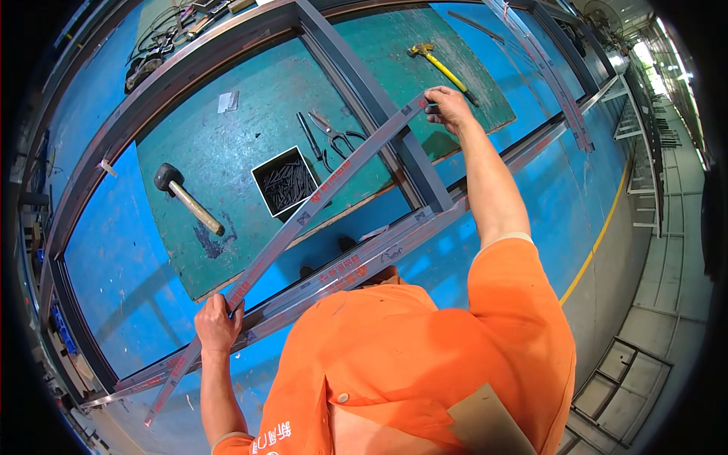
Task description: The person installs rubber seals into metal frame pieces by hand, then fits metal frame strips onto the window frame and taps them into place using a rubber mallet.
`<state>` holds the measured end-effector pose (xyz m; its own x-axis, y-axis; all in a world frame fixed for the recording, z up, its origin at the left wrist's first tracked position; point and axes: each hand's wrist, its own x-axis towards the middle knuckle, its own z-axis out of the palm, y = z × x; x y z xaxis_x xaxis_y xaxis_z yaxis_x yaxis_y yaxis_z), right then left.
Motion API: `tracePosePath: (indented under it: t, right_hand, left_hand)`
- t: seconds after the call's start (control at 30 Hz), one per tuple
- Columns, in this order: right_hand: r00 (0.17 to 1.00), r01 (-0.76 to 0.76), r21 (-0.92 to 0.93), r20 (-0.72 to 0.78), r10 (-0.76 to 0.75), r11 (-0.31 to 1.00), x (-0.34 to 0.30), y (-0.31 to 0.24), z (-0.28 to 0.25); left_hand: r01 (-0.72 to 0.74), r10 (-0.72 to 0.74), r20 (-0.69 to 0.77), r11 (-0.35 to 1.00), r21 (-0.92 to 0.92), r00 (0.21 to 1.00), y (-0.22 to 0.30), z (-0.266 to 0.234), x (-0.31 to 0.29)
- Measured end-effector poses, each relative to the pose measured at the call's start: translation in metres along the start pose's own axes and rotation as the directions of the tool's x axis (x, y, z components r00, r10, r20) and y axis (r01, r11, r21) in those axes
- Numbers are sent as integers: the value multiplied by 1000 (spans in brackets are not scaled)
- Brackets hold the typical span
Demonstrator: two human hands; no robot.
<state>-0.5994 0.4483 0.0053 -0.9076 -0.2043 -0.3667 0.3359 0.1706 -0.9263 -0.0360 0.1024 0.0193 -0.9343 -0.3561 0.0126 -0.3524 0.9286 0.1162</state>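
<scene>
Over the green board (250, 129) on the blue bench (114, 250), a long grey metal strip (303, 220) runs diagonally w/ red print along it. Left hand (218, 324) grips strip near its lower end, fingers closed round it. Right hand (447, 106) holds upper end, fingers pinched on it, arm fully stretched. Strip passes above a black box of nails (287, 184), approx centre of board. Pliers (337, 136) lie just beside box, on its far side. Rubber mallet (186, 197) rests on board's left part, well apart from box. Yellow-handled hammer (438, 64) lies at board's far right, near right hand. Grey metal frame (364, 91) crosses over board.
</scene>
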Motion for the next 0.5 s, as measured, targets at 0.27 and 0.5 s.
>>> tracePosePath:
  t: [0.27, 0.5]
  right_hand:
    - [998, -59, 26, 20, 58, 998, 11, -1, -1]
    - [994, -84, 101, 73, 77, 991, 13, 4, -6]
  left_hand:
    - [14, -14, -11, 999, 47, 1000, -2, 6, -2]
    - [7, -7, 2, 999, 43, 1000, -4, 5, -2]
